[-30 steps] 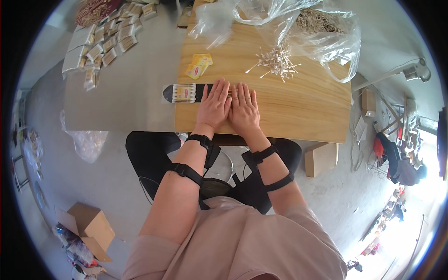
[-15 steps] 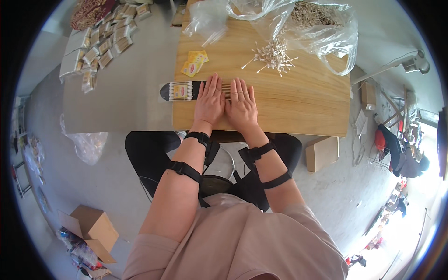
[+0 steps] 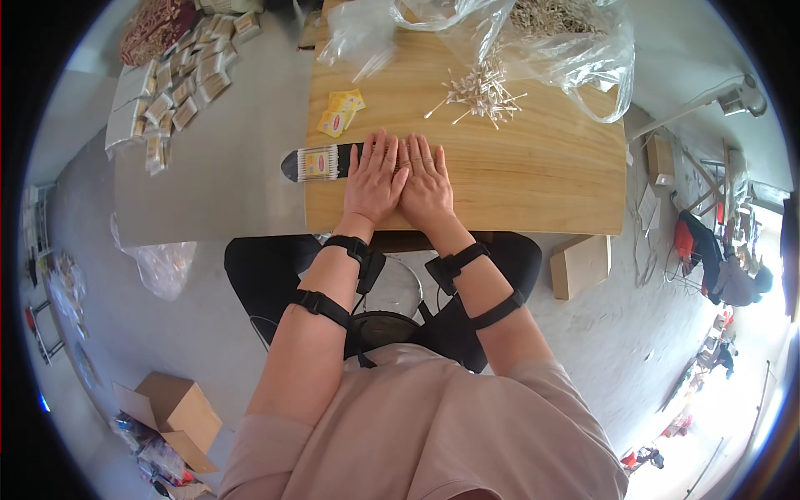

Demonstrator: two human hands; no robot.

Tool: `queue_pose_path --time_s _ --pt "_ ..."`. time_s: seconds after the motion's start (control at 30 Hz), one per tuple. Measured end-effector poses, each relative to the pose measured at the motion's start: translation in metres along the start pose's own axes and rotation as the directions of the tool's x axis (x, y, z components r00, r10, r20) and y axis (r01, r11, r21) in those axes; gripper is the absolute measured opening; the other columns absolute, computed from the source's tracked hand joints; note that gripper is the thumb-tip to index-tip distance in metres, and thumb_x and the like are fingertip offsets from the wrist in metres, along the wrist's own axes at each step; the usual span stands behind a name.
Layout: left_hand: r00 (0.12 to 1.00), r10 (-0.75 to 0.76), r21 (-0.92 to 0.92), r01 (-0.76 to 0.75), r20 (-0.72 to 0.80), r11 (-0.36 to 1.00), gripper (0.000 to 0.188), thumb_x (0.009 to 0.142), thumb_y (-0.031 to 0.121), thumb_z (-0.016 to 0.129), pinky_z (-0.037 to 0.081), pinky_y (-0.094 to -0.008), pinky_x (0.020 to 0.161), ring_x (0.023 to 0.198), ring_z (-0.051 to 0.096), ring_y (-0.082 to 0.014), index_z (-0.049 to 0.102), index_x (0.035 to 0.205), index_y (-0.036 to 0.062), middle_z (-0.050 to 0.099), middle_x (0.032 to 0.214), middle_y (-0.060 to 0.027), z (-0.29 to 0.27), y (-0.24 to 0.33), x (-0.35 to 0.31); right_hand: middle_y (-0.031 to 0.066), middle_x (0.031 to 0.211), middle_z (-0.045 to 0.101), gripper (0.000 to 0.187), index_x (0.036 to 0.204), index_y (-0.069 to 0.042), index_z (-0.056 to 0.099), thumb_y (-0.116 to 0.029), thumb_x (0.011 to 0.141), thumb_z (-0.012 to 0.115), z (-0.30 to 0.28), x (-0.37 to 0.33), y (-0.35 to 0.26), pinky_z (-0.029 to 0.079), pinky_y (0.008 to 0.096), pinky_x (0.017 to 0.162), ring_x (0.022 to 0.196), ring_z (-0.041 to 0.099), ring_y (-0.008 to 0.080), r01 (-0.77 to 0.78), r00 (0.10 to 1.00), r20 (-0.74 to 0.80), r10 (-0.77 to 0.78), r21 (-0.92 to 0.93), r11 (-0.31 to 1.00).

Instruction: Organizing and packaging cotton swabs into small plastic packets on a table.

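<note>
My left hand [image 3: 372,182] and my right hand [image 3: 426,185] lie palm down on the wooden board, side by side, fingers stretched out and pointing away from me. Between and under them are cotton swabs, almost wholly hidden by the hands. Left of my left hand runs a dark flat strip [image 3: 342,158] with a rounded end. On that strip lies a flat row of swabs with a yellow label card [image 3: 317,162]. Several loose yellow cards [image 3: 339,113] rest just beyond. Farther off to the right is a loose heap of cotton swabs [image 3: 485,93].
A clear plastic bag [image 3: 575,71] full of swabs sits at the far right, and thin clear bags [image 3: 358,37] at the far edge. Several packed swab bundles [image 3: 185,87] cover the grey table's far left. Cardboard boxes [image 3: 581,267] stand on the floor.
My hands have drawn closer together, mainly the right one moving left, and the swabs that showed between them are now nearly covered. The whole view has shifted slightly.
</note>
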State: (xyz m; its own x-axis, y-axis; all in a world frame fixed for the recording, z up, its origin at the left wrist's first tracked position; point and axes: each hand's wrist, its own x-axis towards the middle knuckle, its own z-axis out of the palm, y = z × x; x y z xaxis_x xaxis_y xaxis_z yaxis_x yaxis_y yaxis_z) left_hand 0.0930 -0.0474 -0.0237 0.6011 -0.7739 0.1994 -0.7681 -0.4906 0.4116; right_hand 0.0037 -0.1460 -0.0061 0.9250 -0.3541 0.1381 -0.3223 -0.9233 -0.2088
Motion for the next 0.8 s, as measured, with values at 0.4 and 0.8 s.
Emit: queue_pose_path --time_s 0.4,0.8 --pt "0.999 0.041 0.028 -0.042 0.030 0.999 0.057 0.102 0.041 0.037 0.021 -0.0516 0.117 0.145 0.027 -0.0340 0.039 0.147 0.0060 0.030 0.156 -0.0142 -0.006 0.000 -0.013 0.0106 0.158 0.030 0.060 0.150 -0.006 0.034 -0.030 0.096 0.040 -0.001 0.000 0.005 0.010 0.0475 0.121 0.149 0.022 0.0253 -0.010 0.997 0.073 0.011 -0.019 1.000" --pt "0.999 0.020 0.163 -0.026 0.041 0.986 0.057 0.100 0.035 0.042 0.021 -0.0478 0.118 0.145 0.027 -0.0292 0.037 0.147 0.0043 0.031 0.156 -0.0122 -0.002 0.004 -0.012 0.0155 0.125 0.060 0.034 0.114 -0.005 0.067 -0.003 0.082 0.055 -0.007 -0.014 0.031 0.039 0.0451 0.108 0.130 0.048 0.0350 -0.080 0.929 -0.274 0.249 0.508 0.858"
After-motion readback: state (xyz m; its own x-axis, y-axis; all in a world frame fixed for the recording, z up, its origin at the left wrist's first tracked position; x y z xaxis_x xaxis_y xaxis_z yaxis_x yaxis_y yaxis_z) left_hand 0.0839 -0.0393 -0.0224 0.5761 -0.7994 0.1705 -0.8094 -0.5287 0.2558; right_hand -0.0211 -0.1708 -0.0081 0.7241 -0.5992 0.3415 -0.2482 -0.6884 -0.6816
